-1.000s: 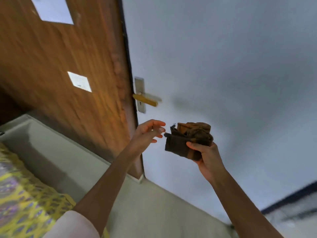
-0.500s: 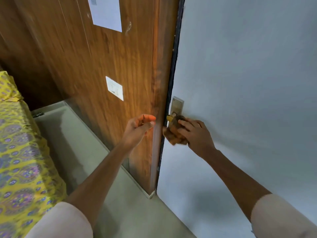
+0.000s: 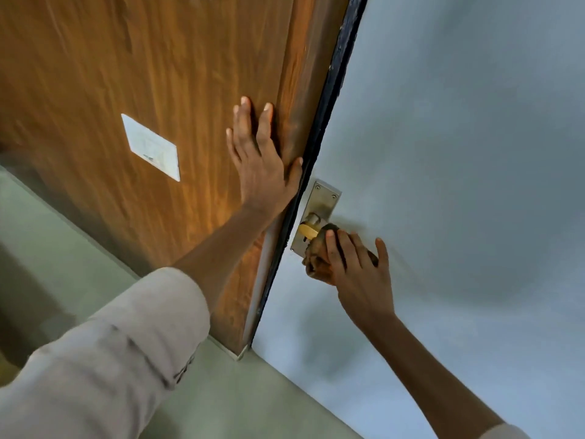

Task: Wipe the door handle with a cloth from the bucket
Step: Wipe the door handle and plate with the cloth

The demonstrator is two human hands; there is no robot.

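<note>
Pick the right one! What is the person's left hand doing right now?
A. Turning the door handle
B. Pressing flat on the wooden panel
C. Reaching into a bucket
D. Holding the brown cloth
B: the left hand lies open and flat on the wooden panel, while the right hand presses the brown cloth around the door handle.

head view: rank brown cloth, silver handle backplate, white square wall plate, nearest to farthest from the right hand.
1. Crumpled brown cloth: under the right hand, pressed on the yellow door handle.
2. Silver metal handle backplate: just up-left of the cloth, on the grey door.
3. White square wall plate: far left on the wooden panel, beyond the left hand.
</note>
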